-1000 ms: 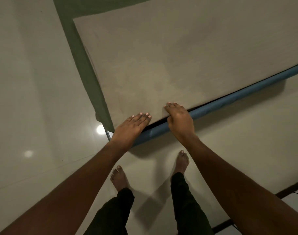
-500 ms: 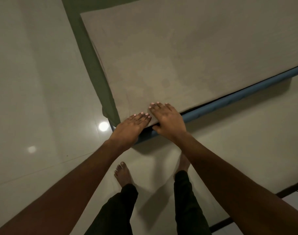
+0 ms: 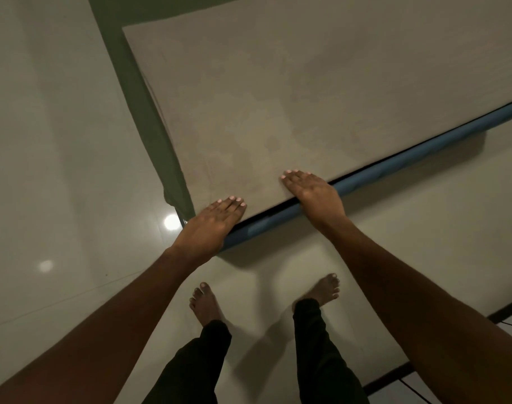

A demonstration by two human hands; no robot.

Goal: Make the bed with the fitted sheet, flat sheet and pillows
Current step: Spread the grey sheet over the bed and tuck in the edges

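Note:
A beige sheet (image 3: 307,97) lies smooth over the mattress and fills the upper middle of the head view. Under its near edge runs a blue bed frame rail (image 3: 394,161). A dark green cloth (image 3: 138,91) hangs down the bed's left side. My left hand (image 3: 211,223) rests flat on the sheet at the near left corner, fingers straight. My right hand (image 3: 313,191) lies flat on the sheet's near edge a little to the right, fingers straight, its heel over the rail. Neither hand holds anything.
Glossy pale floor tiles (image 3: 45,170) surround the bed and reflect ceiling lights. My bare feet (image 3: 205,301) stand on the floor just in front of the rail. A dark strip (image 3: 505,310) crosses the floor at the lower right.
My right hand slid to the right along the near edge, away from my left hand. The left hand stayed at the corner. My feet shifted slightly.

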